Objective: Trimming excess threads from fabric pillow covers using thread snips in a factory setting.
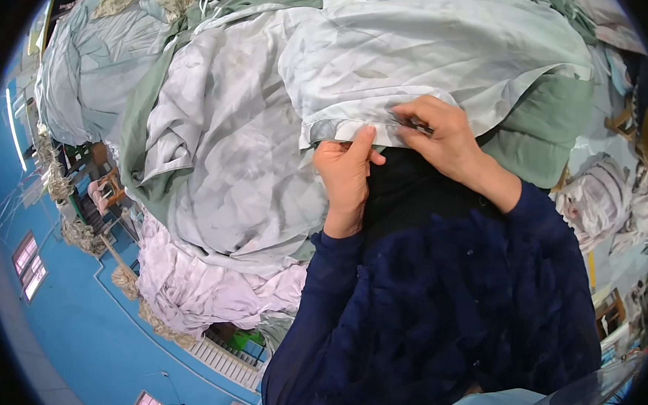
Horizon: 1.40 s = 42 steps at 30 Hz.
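From the head view, the person bends over a big heap of cloth. The left hand (346, 175) is closed on the hemmed edge of a pale green sheet (433, 47), with the thumb pressing on top. The right hand (442, 139) is just beside it on the same hem and pinches a small dark tool (414, 125); I cannot tell what kind.

I think the work goes well if the left hand keeps the hem flat and tight while the tool follows the edge.

The hem runs left to right before the person's chest, and the sheet spreads away upward. A grey-white sheet (239, 156) lies to the left, with a heap of white cloth (203, 284) below it.
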Each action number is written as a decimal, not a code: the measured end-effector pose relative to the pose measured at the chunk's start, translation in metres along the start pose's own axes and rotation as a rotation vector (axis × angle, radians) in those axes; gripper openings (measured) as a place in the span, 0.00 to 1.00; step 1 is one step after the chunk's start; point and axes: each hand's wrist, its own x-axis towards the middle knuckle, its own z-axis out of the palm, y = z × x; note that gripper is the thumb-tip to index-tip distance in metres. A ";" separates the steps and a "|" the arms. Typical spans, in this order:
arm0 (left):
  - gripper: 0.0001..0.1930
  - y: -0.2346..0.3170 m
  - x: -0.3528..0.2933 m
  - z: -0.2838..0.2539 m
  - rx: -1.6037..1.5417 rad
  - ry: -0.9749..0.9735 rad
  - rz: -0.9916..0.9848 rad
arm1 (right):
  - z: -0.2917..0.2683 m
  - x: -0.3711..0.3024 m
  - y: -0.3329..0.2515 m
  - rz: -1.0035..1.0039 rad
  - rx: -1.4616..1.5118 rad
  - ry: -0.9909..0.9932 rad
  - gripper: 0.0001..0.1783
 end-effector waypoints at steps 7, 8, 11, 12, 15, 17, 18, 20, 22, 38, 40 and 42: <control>0.03 0.002 0.001 0.003 0.032 -0.005 0.040 | 0.025 0.017 0.009 -0.053 0.029 0.005 0.09; 0.03 0.002 0.001 0.002 0.054 -0.010 0.036 | 0.024 0.018 0.011 -0.050 0.028 0.005 0.09; 0.03 -0.001 0.002 0.002 0.054 0.002 0.062 | 0.022 0.020 0.012 -0.043 -0.029 -0.014 0.07; 0.03 -0.001 0.002 0.002 0.054 0.003 0.060 | 0.021 0.020 0.011 -0.050 -0.030 -0.013 0.06; 0.02 -0.001 0.003 0.003 0.090 0.004 0.025 | 0.011 0.019 0.008 -0.044 -0.022 0.048 0.06; 0.03 -0.002 0.003 0.002 0.116 0.055 0.030 | 0.002 0.017 0.005 -0.042 0.003 0.096 0.06; 0.03 -0.002 0.003 0.000 0.116 0.061 0.030 | -0.006 0.017 0.002 0.036 0.030 0.119 0.05; 0.03 -0.002 0.005 -0.001 0.136 0.057 0.038 | -0.013 0.013 0.003 0.123 0.045 0.148 0.05; 0.03 0.001 0.004 0.002 0.131 0.061 0.041 | -0.015 0.010 0.006 0.065 0.000 0.127 0.04; 0.05 0.002 0.007 0.004 0.019 0.051 -0.026 | -0.007 0.002 0.016 -0.024 -0.042 -0.088 0.14; 0.04 0.003 0.007 0.004 0.010 0.046 -0.036 | -0.005 0.002 0.020 -0.029 -0.037 -0.089 0.14; 0.04 0.005 0.007 0.004 0.001 0.042 -0.046 | -0.003 0.003 0.022 -0.055 -0.031 -0.066 0.13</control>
